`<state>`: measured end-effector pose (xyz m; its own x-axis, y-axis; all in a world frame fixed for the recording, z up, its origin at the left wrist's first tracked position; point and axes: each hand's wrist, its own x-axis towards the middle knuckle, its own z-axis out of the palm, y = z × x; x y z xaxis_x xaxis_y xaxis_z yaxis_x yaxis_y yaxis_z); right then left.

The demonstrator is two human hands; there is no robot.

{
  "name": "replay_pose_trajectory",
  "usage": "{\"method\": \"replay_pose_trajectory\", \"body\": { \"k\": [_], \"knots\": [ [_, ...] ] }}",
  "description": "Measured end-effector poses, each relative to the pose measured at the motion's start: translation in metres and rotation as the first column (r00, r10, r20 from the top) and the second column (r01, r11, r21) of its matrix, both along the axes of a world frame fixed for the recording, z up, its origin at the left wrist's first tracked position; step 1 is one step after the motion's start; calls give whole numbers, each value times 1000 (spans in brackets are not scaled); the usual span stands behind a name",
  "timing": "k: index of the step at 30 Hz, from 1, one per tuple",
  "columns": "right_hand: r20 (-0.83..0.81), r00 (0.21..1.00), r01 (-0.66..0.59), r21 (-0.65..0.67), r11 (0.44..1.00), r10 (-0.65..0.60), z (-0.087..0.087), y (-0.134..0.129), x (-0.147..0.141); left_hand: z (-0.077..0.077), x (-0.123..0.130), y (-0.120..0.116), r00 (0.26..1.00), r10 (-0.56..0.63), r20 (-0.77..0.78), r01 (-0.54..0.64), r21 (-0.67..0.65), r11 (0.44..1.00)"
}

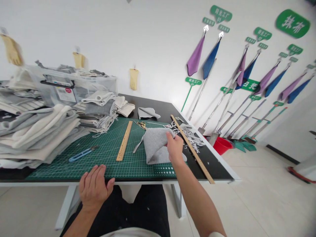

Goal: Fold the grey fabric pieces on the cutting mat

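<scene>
My right hand (175,146) pinches the edge of a grey piece of fabric (154,141), which is lifted and folded over itself above the green cutting mat (103,153). A narrow strip of the cloth hangs off its left side. With fingers stretched out, my left hand (95,186) rests at the mat's front edge, holding nothing. Gold-handled scissors (141,124) lie just behind the fabric, partly hidden by it. Left of the fabric is a wooden ruler (124,141), and farther left a blue-handled cutting tool (82,154).
Stacks of grey and cream fabric (37,131) fill the left side, before a clear plastic bin (96,82). A longer wooden ruler (192,148) lies at the right beside fabric scraps (192,133). Another grey piece (148,113) lies behind. A red bucket (222,145) stands on the floor.
</scene>
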<state>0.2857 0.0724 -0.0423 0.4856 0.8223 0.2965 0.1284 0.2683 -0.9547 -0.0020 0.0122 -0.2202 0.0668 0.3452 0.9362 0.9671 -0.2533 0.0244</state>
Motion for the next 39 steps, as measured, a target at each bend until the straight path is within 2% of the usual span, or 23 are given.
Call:
{"method": "replay_pose_trajectory", "body": {
  "k": [6,11,16,20,23,26,30,33,36,39],
  "knots": [
    [-234,970,54,-39,998,-62,-5,-15,34,2,1,0,1000,15,-22,-15,11,1000],
    [-296,938,160,-95,983,-181,-30,-28,64,1,1,0,1000,21,-18,-21,7,1000],
    [-318,928,107,-272,956,-195,-62,-47,87,-2,1,1,1000,23,2,-23,-15,1000],
    [-285,944,43,-392,919,-166,-70,-51,102,-6,0,2,1000,16,17,-15,-30,999],
    [-247,963,-25,-478,878,-107,-65,-43,113,-8,-1,2,1000,5,27,-3,-48,999],
    [-189,981,-73,-577,814,-46,-57,-26,125,-7,-1,1,1000,2,25,0,-51,999],
    [-73,997,-47,-670,741,-3,-48,2,140,-6,0,1,1000,13,21,-12,-49,999],
    [5,999,-32,-706,708,50,-47,21,147,-7,0,1,1000,17,22,-16,-51,999],
    [110,991,17,-692,721,82,-48,34,148,-7,0,2,1000,15,20,-14,-38,999],
    [213,972,52,-615,787,102,-48,38,144,-6,0,2,1000,18,18,-17,-32,999]
  ]
}}
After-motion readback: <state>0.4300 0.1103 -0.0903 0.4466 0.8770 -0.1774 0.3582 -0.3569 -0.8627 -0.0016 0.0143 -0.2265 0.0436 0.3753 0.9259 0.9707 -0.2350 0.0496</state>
